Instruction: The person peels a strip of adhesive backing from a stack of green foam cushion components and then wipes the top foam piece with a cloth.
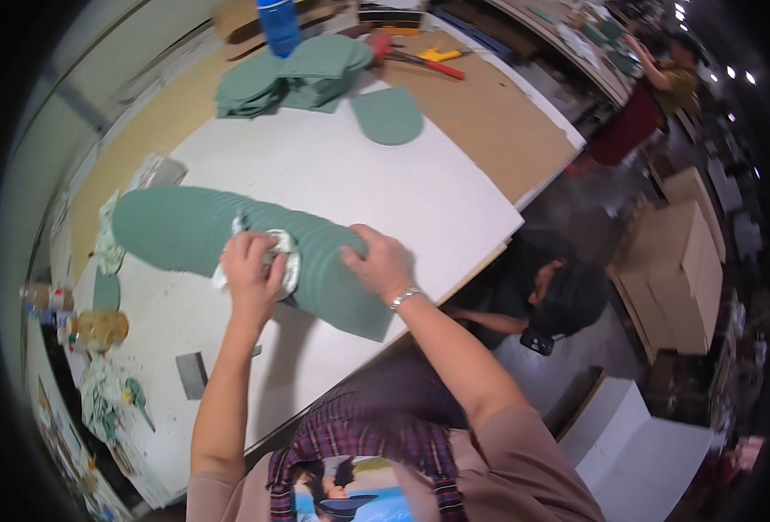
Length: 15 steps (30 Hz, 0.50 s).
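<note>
A long row of overlapping green sheets [176, 224] with rounded ends lies fanned out across the white board in front of me. My left hand [253, 268] presses a crumpled white rag [284, 261] onto the middle of the row, fingers closed round the cloth. At the right end of the row rests my right hand [381, 264], its thumb and fingers on the upper edge of the sheets. A watch with a metal band is on that wrist. The fingers of the left hand partly cover the rag.
Stacks of green pieces [324, 71], one single piece [388, 116], a blue bottle [278, 26] and red-and-yellow-handled tools [428, 59] lie at the back. A jar [102, 331], rags and a grey block [191, 376] sit left. A crouching person [546, 291] is beyond the table's right edge, near cartons [672, 270].
</note>
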Each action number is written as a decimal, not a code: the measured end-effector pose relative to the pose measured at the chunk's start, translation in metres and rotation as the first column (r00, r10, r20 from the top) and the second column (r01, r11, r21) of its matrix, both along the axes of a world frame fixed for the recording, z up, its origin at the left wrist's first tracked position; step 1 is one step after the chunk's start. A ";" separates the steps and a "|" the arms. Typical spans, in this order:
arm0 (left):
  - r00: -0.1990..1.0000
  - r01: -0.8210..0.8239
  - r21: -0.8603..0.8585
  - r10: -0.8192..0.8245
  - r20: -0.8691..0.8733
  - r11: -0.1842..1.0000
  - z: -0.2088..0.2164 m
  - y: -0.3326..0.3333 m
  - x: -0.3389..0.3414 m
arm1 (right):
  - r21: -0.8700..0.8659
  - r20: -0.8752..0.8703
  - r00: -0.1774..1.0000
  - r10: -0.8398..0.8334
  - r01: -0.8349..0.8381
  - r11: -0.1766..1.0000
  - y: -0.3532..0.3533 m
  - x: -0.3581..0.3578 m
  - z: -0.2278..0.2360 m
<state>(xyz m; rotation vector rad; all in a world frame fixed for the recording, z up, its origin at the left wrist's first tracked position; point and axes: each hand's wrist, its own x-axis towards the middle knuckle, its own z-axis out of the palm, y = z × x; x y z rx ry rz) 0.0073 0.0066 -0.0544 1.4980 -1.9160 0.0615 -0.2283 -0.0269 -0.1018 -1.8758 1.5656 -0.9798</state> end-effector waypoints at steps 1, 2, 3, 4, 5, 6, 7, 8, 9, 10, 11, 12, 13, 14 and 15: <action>1.000 0.019 -0.009 -0.019 0.007 1.000 0.000 -0.002 0.000 | 0.000 0.033 0.999 0.012 -0.012 1.000 0.000 0.000 0.001; 0.998 0.055 -0.010 -0.055 -0.005 0.998 0.003 -0.003 -0.003 | -0.001 0.068 0.997 0.025 -0.025 1.000 0.000 -0.001 0.001; 0.997 0.056 0.012 -0.057 0.051 0.998 0.008 -0.004 -0.006 | -0.001 0.059 0.998 -0.011 0.011 1.000 -0.001 -0.001 -0.002; 0.993 0.057 0.031 -0.060 0.107 0.998 0.012 -0.007 -0.009 | -0.024 0.086 0.996 -0.003 0.005 1.000 -0.002 -0.002 -0.007; 0.991 0.094 0.030 -0.097 0.098 0.995 0.015 -0.011 -0.010 | -0.047 0.114 0.993 0.006 -0.001 0.999 -0.003 -0.004 -0.011; 0.988 0.074 0.104 -0.088 0.128 0.992 0.017 -0.014 -0.007 | -0.045 0.110 0.994 -0.023 0.028 0.999 -0.003 -0.003 -0.013; 0.984 0.054 0.176 -0.083 0.160 0.983 0.018 -0.016 -0.007 | -0.047 0.095 0.995 -0.014 0.018 0.999 -0.003 -0.003 -0.014; 0.982 0.060 0.134 -0.083 0.172 0.989 0.019 -0.020 -0.011 | -0.048 0.081 0.997 -0.005 0.009 0.999 -0.003 -0.004 -0.015; 0.979 0.082 0.136 -0.105 0.175 0.987 0.018 -0.021 -0.010 | -0.046 0.084 0.996 -0.028 0.032 0.998 -0.003 0.000 -0.016; 0.984 0.050 0.129 -0.071 0.165 0.990 0.015 -0.024 -0.009 | -0.072 0.088 0.996 -0.026 0.032 0.997 -0.004 0.001 -0.017; 0.987 0.017 0.122 -0.037 0.156 0.992 0.010 -0.026 -0.009 | -0.096 0.093 0.995 -0.024 0.033 0.995 -0.003 0.002 -0.019; 0.979 0.006 0.012 -0.008 0.203 1.000 0.003 -0.024 -0.007 | -0.092 0.097 0.994 -0.047 0.056 0.994 -0.002 0.006 -0.021; 0.979 0.036 0.012 -0.038 0.202 0.999 -0.003 -0.025 -0.008 | -0.118 0.096 0.994 -0.056 0.067 0.991 -0.002 0.005 -0.021; 0.979 0.034 -0.034 -0.026 0.204 0.999 -0.007 -0.025 -0.009 | -0.141 0.097 0.993 -0.065 0.078 0.987 -0.002 0.003 -0.022; 0.977 0.024 -0.080 -0.006 0.213 0.996 -0.010 -0.024 -0.006 | -0.137 0.106 0.991 -0.086 0.100 0.986 -0.003 0.004 -0.021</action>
